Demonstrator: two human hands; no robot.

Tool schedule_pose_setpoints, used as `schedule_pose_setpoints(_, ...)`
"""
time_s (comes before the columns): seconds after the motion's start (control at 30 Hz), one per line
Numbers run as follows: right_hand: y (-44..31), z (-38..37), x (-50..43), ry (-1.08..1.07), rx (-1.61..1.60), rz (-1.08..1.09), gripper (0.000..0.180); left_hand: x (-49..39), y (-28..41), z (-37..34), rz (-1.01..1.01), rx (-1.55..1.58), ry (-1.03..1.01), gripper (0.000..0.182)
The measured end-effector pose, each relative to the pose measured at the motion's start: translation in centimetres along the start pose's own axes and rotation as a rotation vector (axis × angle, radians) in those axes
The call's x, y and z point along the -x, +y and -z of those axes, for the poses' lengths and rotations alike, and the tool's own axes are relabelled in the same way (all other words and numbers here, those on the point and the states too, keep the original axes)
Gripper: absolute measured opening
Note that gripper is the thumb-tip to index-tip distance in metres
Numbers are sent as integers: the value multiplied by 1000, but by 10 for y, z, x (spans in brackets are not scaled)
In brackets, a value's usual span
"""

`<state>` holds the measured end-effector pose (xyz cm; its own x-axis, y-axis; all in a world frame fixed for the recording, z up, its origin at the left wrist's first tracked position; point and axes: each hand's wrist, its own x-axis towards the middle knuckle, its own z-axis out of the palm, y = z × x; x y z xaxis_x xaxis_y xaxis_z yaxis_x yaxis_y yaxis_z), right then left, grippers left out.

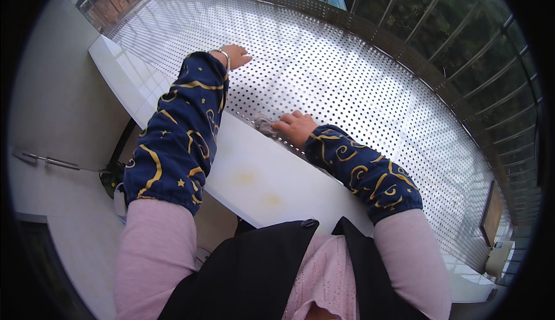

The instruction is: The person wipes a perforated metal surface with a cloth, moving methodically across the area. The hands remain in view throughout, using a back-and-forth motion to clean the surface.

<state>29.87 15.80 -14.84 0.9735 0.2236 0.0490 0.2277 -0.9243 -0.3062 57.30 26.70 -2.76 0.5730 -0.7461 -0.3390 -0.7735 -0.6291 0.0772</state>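
Note:
My left hand (237,56), with a bangle at its wrist, reaches out over a perforated metal sheet (347,94). Nothing shows in it, and its thumb stands apart from the fingers. Closer to me, my right hand (297,127) is at the sheet's near edge, its thumb and fingers on a crumpled grey cloth (263,125). The cloth lies beside the white windowsill (277,177), where the sill meets the metal. Part of the cloth is hidden under my fingers. Navy sleeve covers with gold swirls are on both forearms.
Metal bars (427,29) rise beyond the sheet's raised outer rim (303,5). A brown board (492,213) and a pale box-like unit (500,259) stand at the far right. On the left are a pale wall (56,86) and a metal rod (60,162).

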Motion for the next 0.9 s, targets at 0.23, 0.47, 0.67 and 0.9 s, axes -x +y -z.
schedule_pose_setpoints(0.23, 27, -14, 22, 34, -30, 13, 35, 6, 5, -14, -20, -16, -70, 56)
schedule_pose_setpoints(0.47, 47, -13, 47, -199, 104, -79, 28, -15, 17, -25, -169, 49, -21, 57)
schedule_pose_setpoints(0.67, 23, 26, 34, -330, 142, -222, 23, -20, 27, -43, -250, 5, -92, 59)
schedule_pose_setpoints(0.9, -2, 21, -11, 206, 87, 60, 32, -44, 30, -69, -321, 52, -16, 61)
